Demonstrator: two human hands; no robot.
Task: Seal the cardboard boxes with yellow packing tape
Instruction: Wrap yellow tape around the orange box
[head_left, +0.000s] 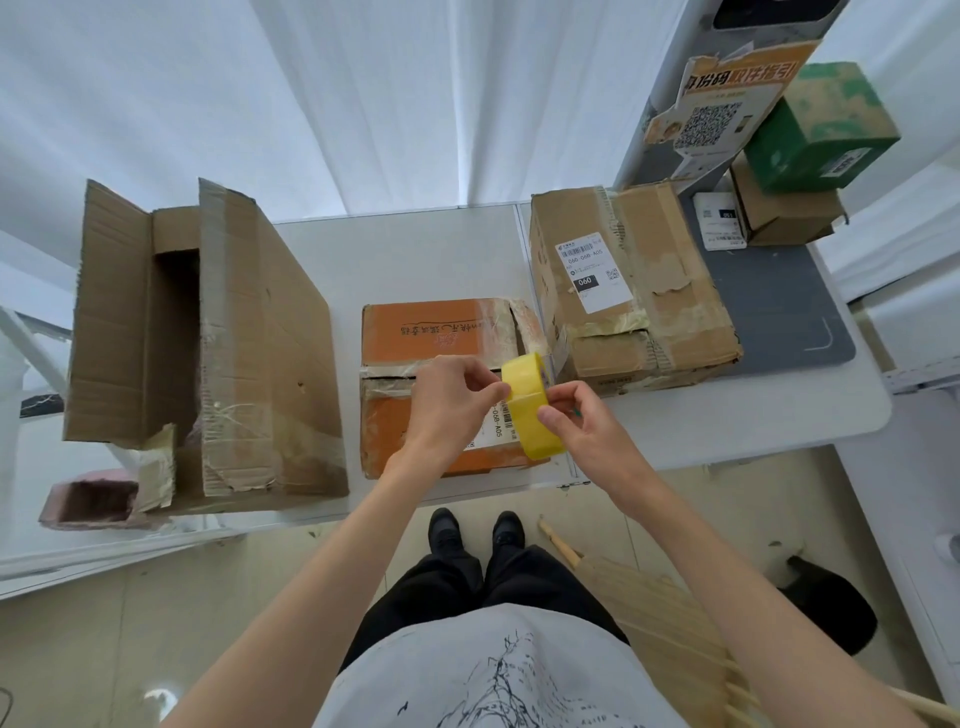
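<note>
A roll of yellow packing tape hangs in the air just above an orange cardboard box at the table's front middle. My right hand holds the roll from the right, fingers curled round its rim. My left hand pinches at the roll's upper left edge with thumb and forefinger. The orange box's top flaps meet along a seam covered with old clear tape. A large brown box stands open on the left. Another brown box with a white label lies shut on the right.
The white table ends at my feet. A green box on a small brown box and a grey mat sit at the back right. A pink open container lies at the front left. Wooden slats lean by my right leg.
</note>
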